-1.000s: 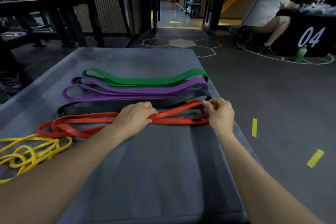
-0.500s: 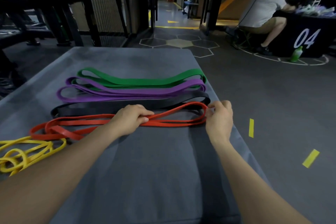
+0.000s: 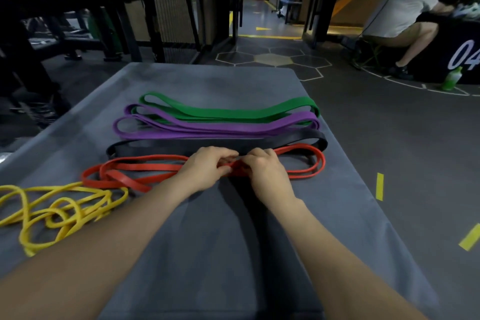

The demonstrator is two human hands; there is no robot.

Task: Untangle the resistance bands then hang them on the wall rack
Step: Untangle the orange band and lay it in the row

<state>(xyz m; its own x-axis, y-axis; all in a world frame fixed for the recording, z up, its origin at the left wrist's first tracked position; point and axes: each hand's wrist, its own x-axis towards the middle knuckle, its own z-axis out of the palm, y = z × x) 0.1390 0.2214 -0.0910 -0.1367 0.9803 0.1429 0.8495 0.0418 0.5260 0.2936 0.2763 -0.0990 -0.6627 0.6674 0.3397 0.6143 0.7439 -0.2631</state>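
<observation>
- Sliding in from the right loop end, the right hand (image 3: 262, 171) is now meeting the left hand (image 3: 206, 167) at the middle of the red band (image 3: 145, 166); half a second ago they were well apart.
- Both hands are lying knuckles-up, fingers curled and pinching the red strands between them, forearms reaching in from the near edge.
- The red band is stretching left to right across the grey mat (image 3: 207, 254), just near of the black band (image 3: 168, 147).
- Purple bands (image 3: 207, 130) and the green band (image 3: 233, 113) are lying farther back, side by side.
- The yellow band (image 3: 57, 213) is sitting tangled at the near left.
</observation>
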